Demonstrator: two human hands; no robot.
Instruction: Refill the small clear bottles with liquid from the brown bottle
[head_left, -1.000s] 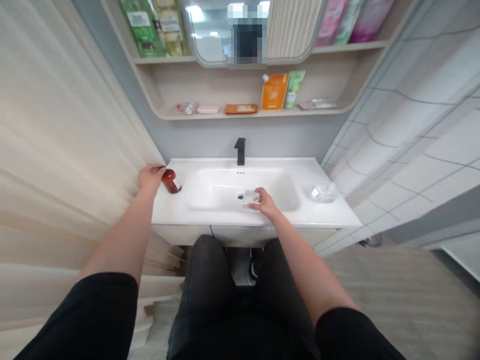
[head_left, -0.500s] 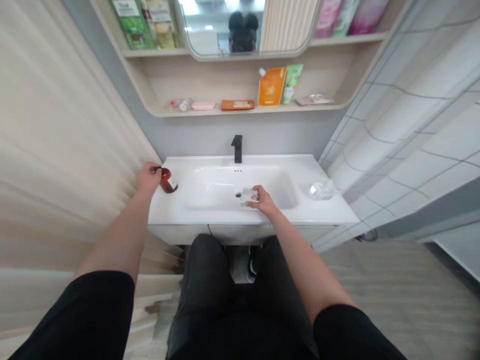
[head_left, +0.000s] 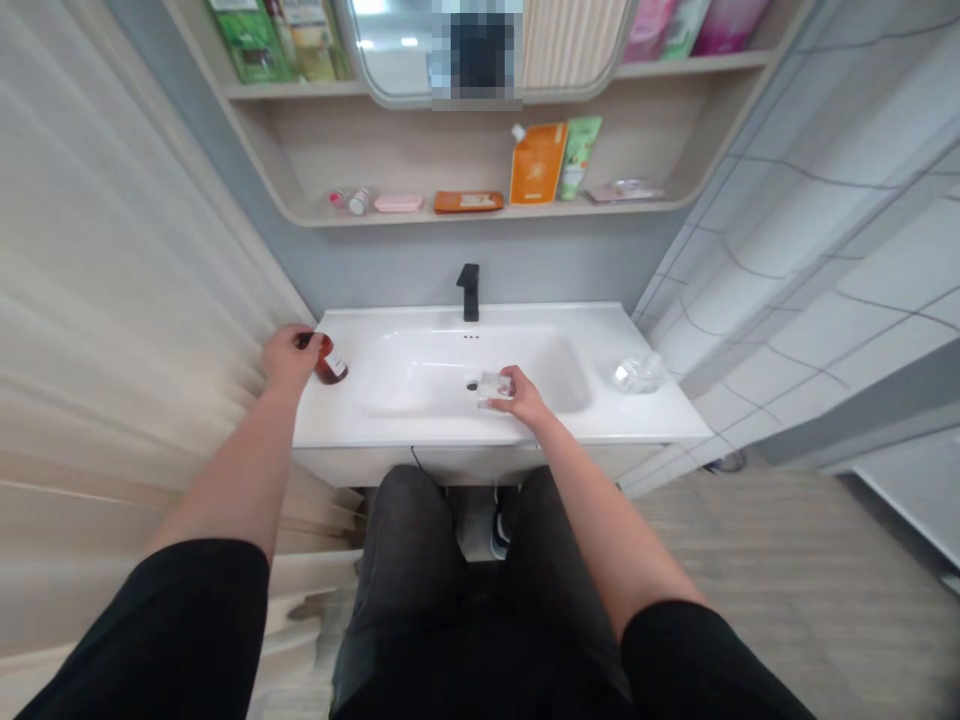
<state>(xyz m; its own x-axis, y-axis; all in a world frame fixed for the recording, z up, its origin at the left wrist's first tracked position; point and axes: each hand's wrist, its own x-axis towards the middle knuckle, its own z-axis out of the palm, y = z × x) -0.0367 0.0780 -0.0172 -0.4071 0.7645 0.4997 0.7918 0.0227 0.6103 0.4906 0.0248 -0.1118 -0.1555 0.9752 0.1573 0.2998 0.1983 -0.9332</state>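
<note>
At the left end of the white counter, my left hand (head_left: 289,357) is closed around the dark top of a brown pump bottle (head_left: 331,364) with a white label. The bottle leans, its base towards the basin. Over the sink basin (head_left: 555,372), my right hand (head_left: 523,397) grips a small clear container (head_left: 493,390) between thumb and fingers, just right of the drain (head_left: 472,385). Whether anything is inside the clear container I cannot tell.
A black faucet (head_left: 470,292) stands behind the basin. A crumpled clear plastic item (head_left: 638,374) lies on the counter's right end. Above, a wall shelf (head_left: 405,213) holds an orange pouch (head_left: 538,164), a green tube (head_left: 580,158) and several small packages. A curtain (head_left: 150,250) hangs close on the left.
The whole view has shifted slightly. My left hand sits a little lower over the bottle's top. My right hand keeps the clear container in nearly the same place over the basin.
</note>
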